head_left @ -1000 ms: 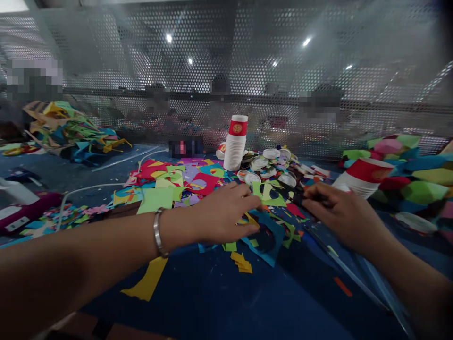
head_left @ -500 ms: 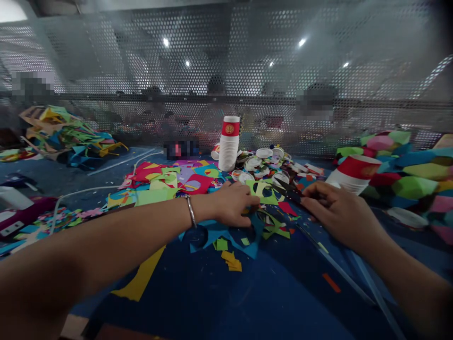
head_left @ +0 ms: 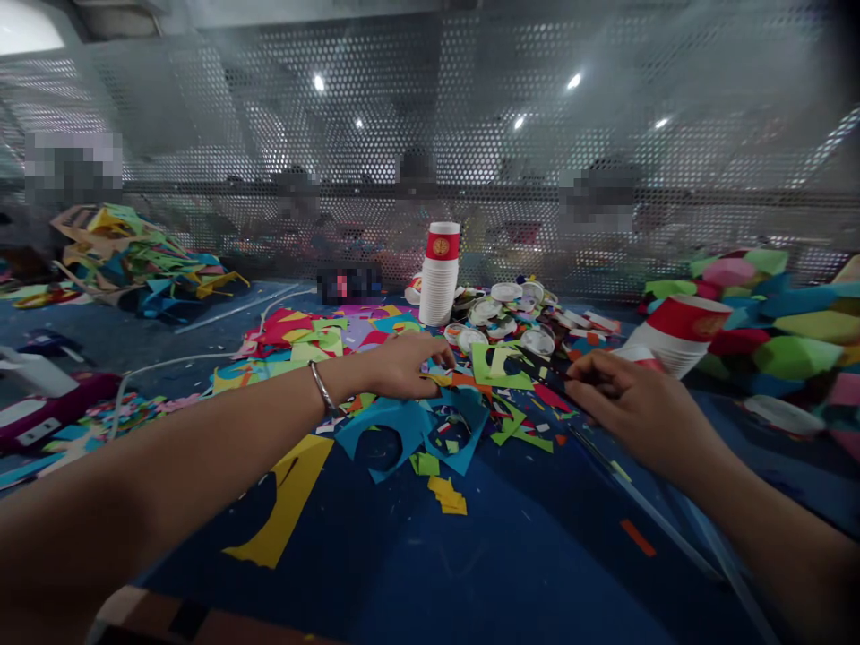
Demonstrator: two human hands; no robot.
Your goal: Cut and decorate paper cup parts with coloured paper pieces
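My left hand, with a bangle at the wrist, is low over the heap of coloured paper scraps. Its fingers are bent and spread, and I see nothing between them. Just below it lies a blue paper sheet with round holes cut out. In my right hand is a pair of dark scissors, blades pointing left over a green cut-out scrap; the handles are mostly hidden by my fingers. Beside the blue sheet are small yellow paper pieces and a larger yellow offcut.
A tall stack of paper cups stands behind the scraps, near a pile of white round pieces. More stacked cups lean at right beside colourful paper shapes. A paper heap lies far left; a white cable crosses the blue table.
My left hand has moved left, away from the green scrap, uncovering more of the blue sheet and its holes. The right hand with the scissors has barely moved.
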